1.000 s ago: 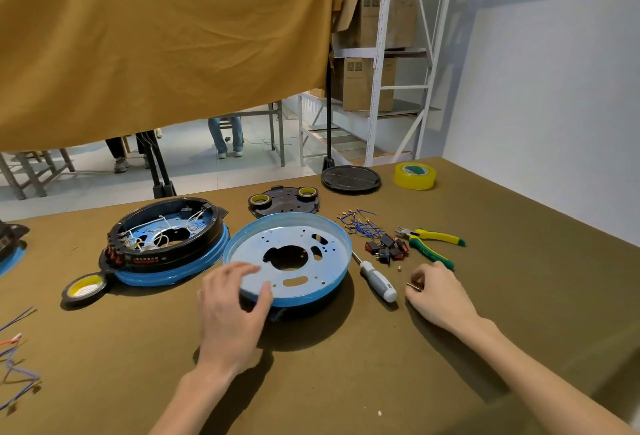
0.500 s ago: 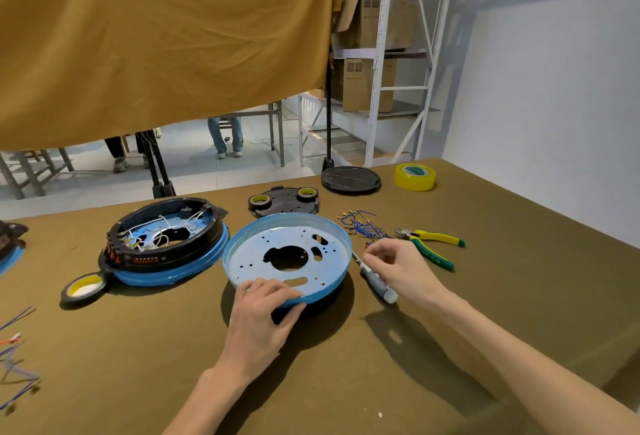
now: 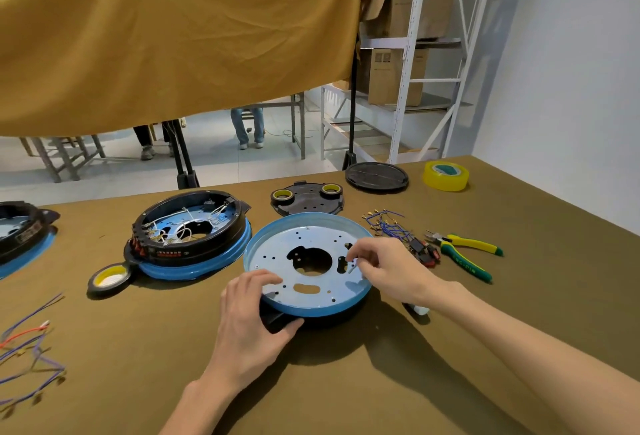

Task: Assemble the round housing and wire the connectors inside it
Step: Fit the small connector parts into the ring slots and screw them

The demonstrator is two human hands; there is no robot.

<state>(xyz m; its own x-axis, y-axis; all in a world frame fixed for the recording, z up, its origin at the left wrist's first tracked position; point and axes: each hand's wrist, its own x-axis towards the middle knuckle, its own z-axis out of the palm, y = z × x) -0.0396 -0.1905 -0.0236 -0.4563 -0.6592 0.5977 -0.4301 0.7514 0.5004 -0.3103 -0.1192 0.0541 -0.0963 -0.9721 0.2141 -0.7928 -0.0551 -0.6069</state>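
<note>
A round blue plate (image 3: 277, 254) with several holes lies on a black housing part (image 3: 277, 322) at the table's middle. My left hand (image 3: 249, 316) grips its near left rim, fingers on top and thumb under. My right hand (image 3: 388, 270) hovers over the plate's right side and pinches a small pale screw (image 3: 352, 267) above a hole. A second blue-and-black housing (image 3: 190, 233) with white wires inside sits to the left. Loose blue wires with connectors (image 3: 388, 225) and red-black switches (image 3: 424, 251) lie to the right.
Yellow-green pliers (image 3: 467, 254) lie at the right; a screwdriver's white handle (image 3: 420, 310) shows below my right wrist. Tape rolls (image 3: 109, 277) (image 3: 445, 175), black lids (image 3: 308, 197) (image 3: 376, 176), coloured wires (image 3: 27, 348) at left, another housing (image 3: 20, 233) at the left edge.
My right hand moved left from the table beside the screwdriver to above the plate, now pinching a small screw. My left hand slid along the plate's near rim and took hold of it.
</note>
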